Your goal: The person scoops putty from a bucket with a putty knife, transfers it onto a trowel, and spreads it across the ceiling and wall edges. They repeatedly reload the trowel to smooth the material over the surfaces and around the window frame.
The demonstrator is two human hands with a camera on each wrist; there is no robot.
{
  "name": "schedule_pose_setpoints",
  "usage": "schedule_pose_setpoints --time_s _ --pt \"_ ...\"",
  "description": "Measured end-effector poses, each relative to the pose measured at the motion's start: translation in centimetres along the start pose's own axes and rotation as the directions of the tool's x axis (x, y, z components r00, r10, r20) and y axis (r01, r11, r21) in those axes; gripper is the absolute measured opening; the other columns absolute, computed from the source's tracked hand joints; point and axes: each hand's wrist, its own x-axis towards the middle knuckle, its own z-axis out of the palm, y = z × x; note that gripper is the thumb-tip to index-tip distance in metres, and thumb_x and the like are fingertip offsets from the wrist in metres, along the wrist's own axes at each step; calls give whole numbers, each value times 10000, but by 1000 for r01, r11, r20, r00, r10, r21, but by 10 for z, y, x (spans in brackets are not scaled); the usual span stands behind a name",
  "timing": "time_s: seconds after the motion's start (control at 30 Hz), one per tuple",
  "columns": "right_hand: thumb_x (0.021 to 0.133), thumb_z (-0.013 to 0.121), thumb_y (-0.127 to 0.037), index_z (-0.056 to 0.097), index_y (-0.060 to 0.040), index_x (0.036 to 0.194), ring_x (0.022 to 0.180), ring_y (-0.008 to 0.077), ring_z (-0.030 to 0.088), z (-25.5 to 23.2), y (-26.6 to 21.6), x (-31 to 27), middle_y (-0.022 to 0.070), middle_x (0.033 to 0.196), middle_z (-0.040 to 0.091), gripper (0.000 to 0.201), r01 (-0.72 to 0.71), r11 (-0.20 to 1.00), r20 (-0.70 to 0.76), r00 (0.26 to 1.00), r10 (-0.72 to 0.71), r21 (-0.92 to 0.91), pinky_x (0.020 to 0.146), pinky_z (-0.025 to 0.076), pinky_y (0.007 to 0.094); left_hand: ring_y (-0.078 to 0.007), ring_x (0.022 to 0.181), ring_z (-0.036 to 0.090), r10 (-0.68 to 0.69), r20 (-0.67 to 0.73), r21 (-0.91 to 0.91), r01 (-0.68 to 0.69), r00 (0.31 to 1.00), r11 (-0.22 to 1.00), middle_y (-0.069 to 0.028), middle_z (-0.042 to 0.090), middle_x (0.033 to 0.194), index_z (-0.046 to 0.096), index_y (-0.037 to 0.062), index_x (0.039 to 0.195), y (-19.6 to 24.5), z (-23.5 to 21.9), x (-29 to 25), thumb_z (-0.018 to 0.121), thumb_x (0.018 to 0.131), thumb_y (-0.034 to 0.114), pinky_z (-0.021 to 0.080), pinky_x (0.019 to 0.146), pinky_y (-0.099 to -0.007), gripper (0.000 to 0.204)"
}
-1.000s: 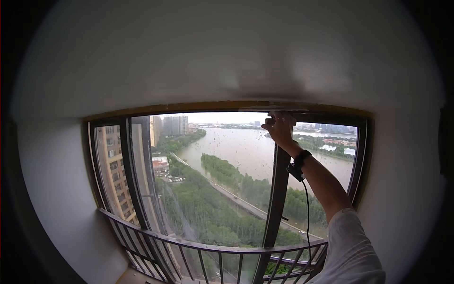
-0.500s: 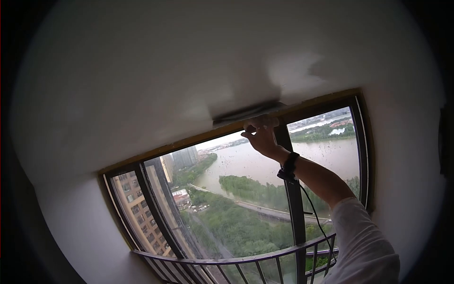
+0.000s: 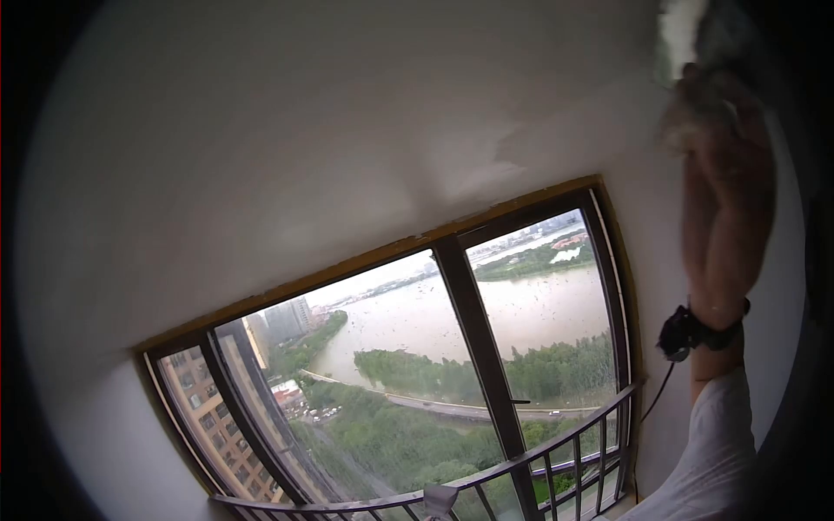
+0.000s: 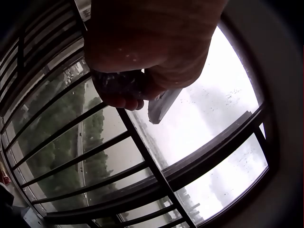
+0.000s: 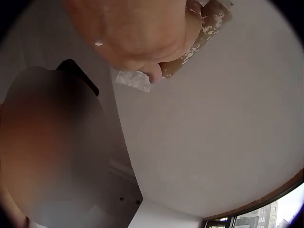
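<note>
Brown, with white flecks crusted over it, a flat-looking tool (image 5: 214, 21) sits in the grip of the person's right hand (image 3: 730, 165), raised high beside me. The fingers curl round it, and a clear scrap (image 5: 133, 81) shows by a fingertip. Above that hand is a pale blurred patch; I can't tell whether it belongs to the tool. A black wrist strap (image 3: 676, 334) and a white sleeve (image 3: 719, 425) come below.

Lower and well apart, the left hand (image 4: 152, 47) is closed round a dark handle (image 4: 118, 83), a pale flat blade (image 4: 164, 105) poking out past the fingers.

I'd guess both pieces are light and fairly stiff, the thin blade perhaps a bit springy. The crust may feel gritty, or slippery if it's damp, so I'd take the brown one by its thick middle and the other by its handle, off the blade's edge.

Past the hands, the pale ceiling (image 3: 304, 165) slopes away to the dark window frame (image 3: 476, 339), with a railing (image 3: 478, 478) across its lower part. Outside are trees (image 3: 373, 438), then a muddy river (image 3: 395, 317) and hazy land beyond.
</note>
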Motion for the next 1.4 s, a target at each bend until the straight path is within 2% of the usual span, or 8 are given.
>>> schedule_pose_setpoints --time_s 0.1,0.2,0.3,0.47,0.77,0.87,1.03,1.4 --pt "905 676 -213 565 -55 923 707 135 592 -22 -15 9 38 761 634 194 72 993 74 994 -79 91 690 502 256 -69 555 473 -218 343 -26 241 914 970 37 553 673 649 7 969 60 32 38 587 964 228 380 493 -242 230" --pt "938 589 -270 557 -22 1234 1076 203 589 8 -17 -63 148 1180 607 388 -168 985 -127 977 170 29 987 426 368 -10 566 442 -112 587 -201 278 802 940 73 556 699 676 21 1056 82 56 82 560 989 298 337 488 -199 308" --pt "928 538 -459 622 -12 830 588 149 552 60 -24 -82 61 687 574 465 -721 580 467 391 793 -380 592 462 296 -16 552 447 9 701 -322 306 713 896 47 560 702 665 9 1015 155 72 91 546 995 332 342 479 -203 345" --pt "1019 433 -413 539 -37 605 489 106 416 118 46 -180 34 573 509 570 -948 -234 918 -278 283 -215 469 339 274 -35 470 438 49 806 -386 462 589 798 12 538 660 619 42 878 208 77 59 552 989 343 313 409 -210 328" --pt "1021 445 -386 560 -59 670 508 156 415 149 92 -241 21 559 437 493 -732 -296 747 -660 80 -614 497 354 314 -78 513 510 -120 524 -693 504 843 515 -49 589 739 608 43 971 205 -8 3 605 946 366 378 421 -217 324" --pt "974 524 -448 656 1 795 559 129 494 151 101 -268 44 619 545 501 -830 36 814 -535 228 -556 533 403 310 -122 547 561 -174 162 -763 235 971 602 -87 633 791 623 51 977 236 -48 17 606 949 276 420 448 -232 228" --pt "801 774 -324 679 14 866 635 116 570 183 132 -276 71 701 637 357 -821 556 762 277 586 -129 581 450 294 -163 534 582 -207 -5 -660 152 978 735 -121 645 767 633 6 951 266 -81 4 607 946 260 437 452 -269 255" --pt "688 799 -177 604 -94 1021 984 289 558 387 225 -259 82 933 625 395 -234 874 358 844 400 -427 855 384 458 -89 422 421 -399 -276 -486 231 875 843 9 496 574 599 62 794 229 -155 -89 610 939 221 329 395 -231 215"
